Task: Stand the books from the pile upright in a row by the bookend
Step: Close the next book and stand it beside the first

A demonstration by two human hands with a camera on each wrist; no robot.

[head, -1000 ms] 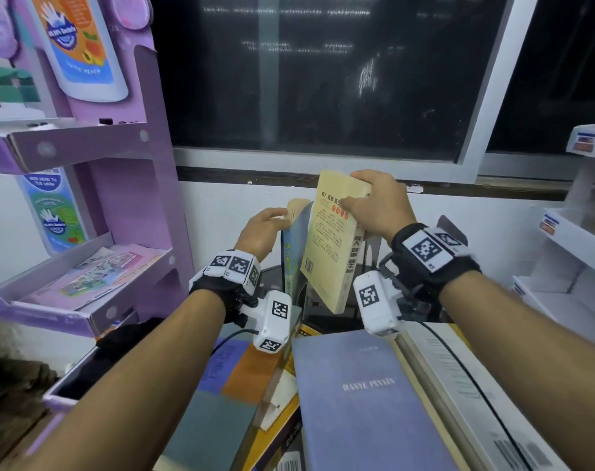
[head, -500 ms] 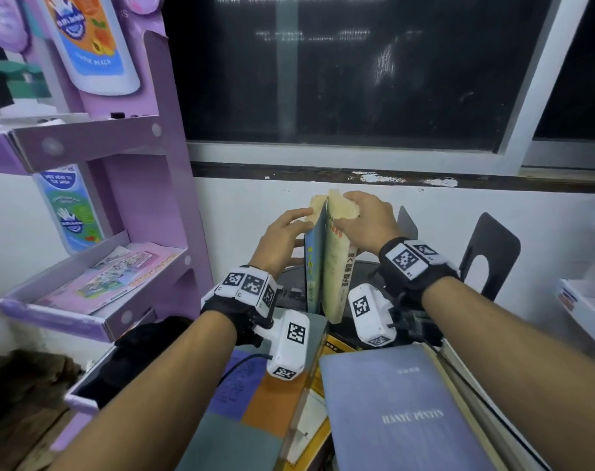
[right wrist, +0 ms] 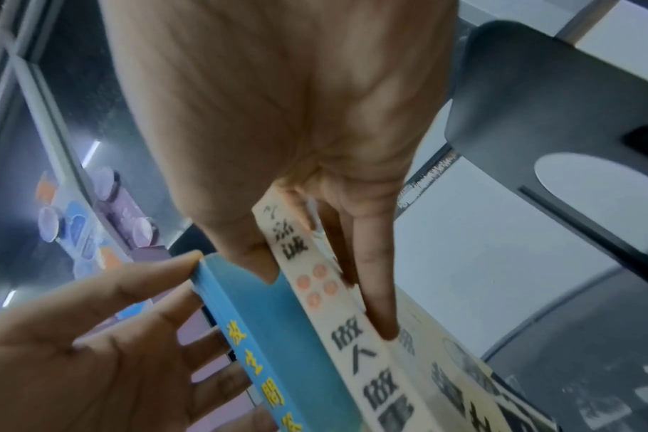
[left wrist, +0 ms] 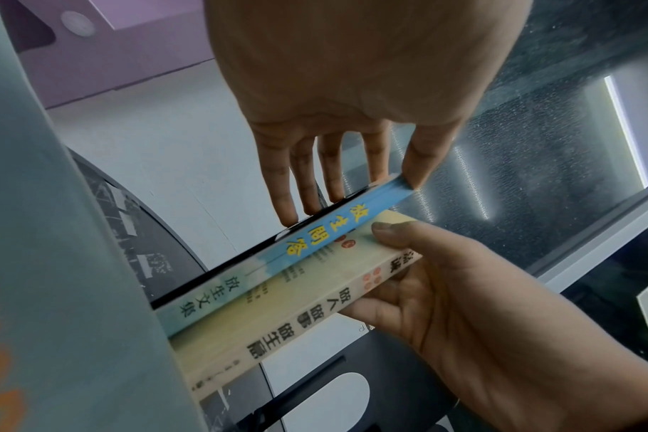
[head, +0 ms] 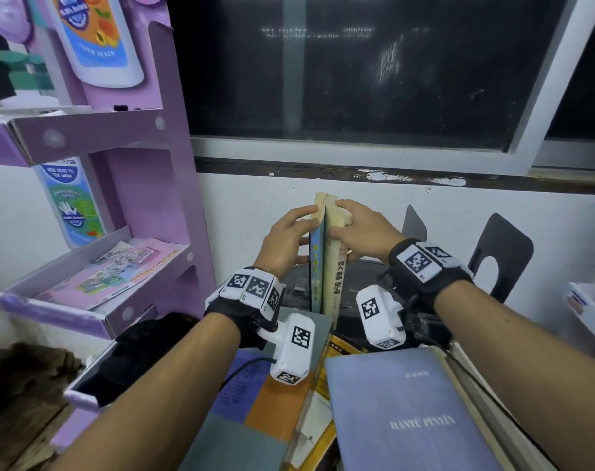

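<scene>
Two books stand upright at twelve o'clock: the blue book braced by the flat, straight fingers of the left hand, the cream book pinched by the right hand. With the bookend well apart at two o'clock, letting go could topple both.

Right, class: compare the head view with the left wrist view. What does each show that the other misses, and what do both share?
Only the head view shows the purple shelf, the flat pile with the grey-blue book, and both wrist cameras. Only the left wrist view shows the left hand's straight fingers lying flat against the blue book's far cover. Both show the blue book and cream book upright, side by side, the right hand gripping the cream one, and a black bookend.
</scene>
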